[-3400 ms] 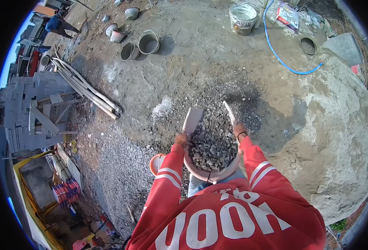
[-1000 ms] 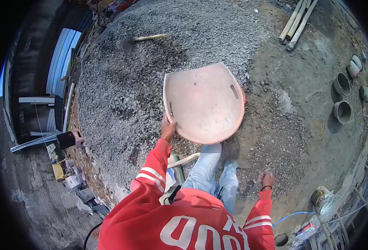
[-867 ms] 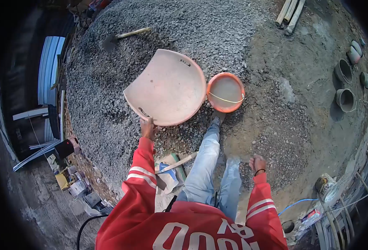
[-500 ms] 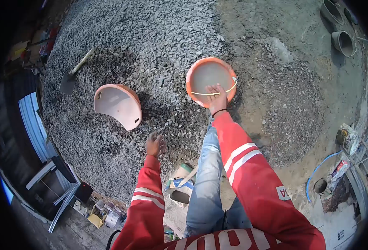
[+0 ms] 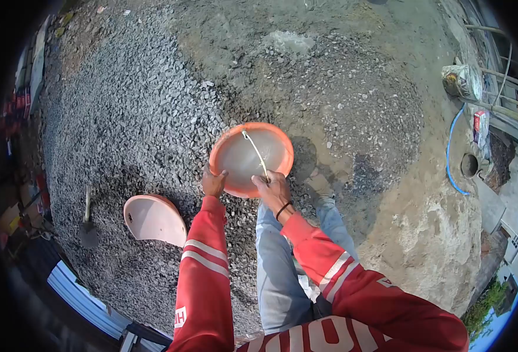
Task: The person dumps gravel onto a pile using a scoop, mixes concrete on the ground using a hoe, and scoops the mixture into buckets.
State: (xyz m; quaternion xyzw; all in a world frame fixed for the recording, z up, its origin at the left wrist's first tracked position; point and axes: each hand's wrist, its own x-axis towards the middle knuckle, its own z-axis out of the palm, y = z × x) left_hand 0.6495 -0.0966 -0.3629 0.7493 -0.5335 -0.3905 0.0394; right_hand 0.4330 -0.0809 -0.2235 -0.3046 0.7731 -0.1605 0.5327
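An orange bucket (image 5: 289, 154) in front of my legs holds greyish, cloudy liquid (image 5: 241, 161). The thin, pale bucket handle (image 5: 255, 149) crosses over its mouth. My right hand (image 5: 275, 190) is closed around the handle's near end, above the near rim. On the left side my left hand (image 5: 213, 180) grips the bucket's rim, thumb over the edge. Whether the bucket touches the ground is hidden from this angle. Left of my left arm a pinkish, cut-open tub (image 5: 156, 220) lies on the gravel.
Grey gravel (image 5: 118, 111) spreads across the left side. A shovel (image 5: 87, 226) lies beyond the cut tub. A smaller gravel patch (image 5: 364, 111) covers wet ground at right. Further right are a blue hose (image 5: 448, 155), a round container (image 5: 469, 165) and a sack (image 5: 461, 82).
The view has swung rightward. My left hand has come to the bucket's rim and taken hold. My right hand, spread over the bucket before, is now closed on the handle.
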